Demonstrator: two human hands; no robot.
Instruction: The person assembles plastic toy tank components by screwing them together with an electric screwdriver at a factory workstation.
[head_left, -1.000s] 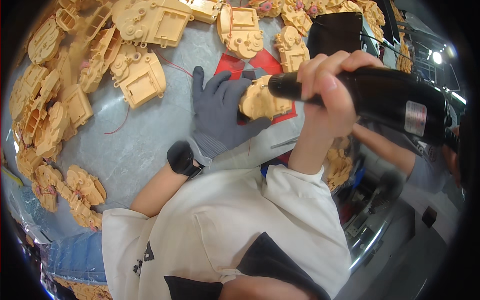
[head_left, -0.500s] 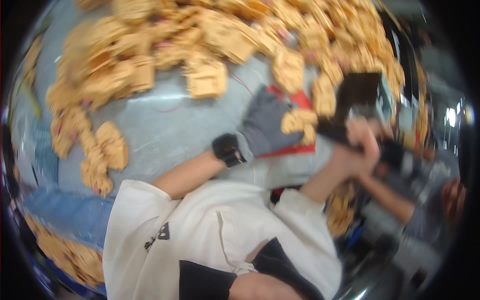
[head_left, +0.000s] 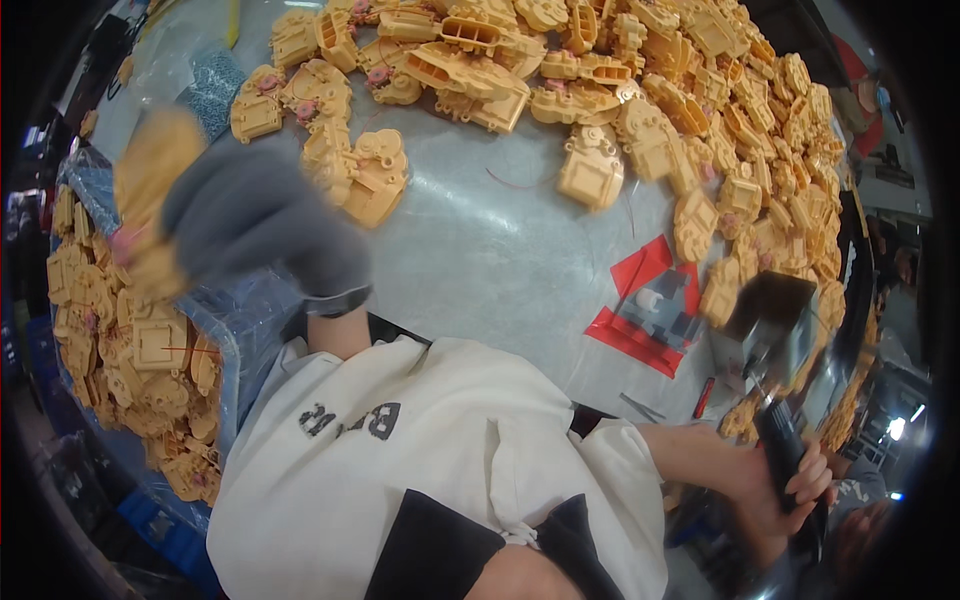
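In the upper left of the frame, the gloved left hand [head_left: 262, 215] has its fingers around a yellow moulded plastic housing [head_left: 152, 190], blurred so that the exact grip cannot be told, its wrist turned leftward near a blue-lined bin [head_left: 245, 322]; the housing looks light and stiff, probably fragile at its small tabs, so its thicker side walls seem the safer hold. At lower right, the bare right hand [head_left: 770, 508] wraps a black electric screwdriver [head_left: 780, 440], forearm angled outward. Beyond, the grey counter [head_left: 470, 260] carries a red-taped fixture [head_left: 668, 318] and, toward the top, piled housings [head_left: 650, 135].
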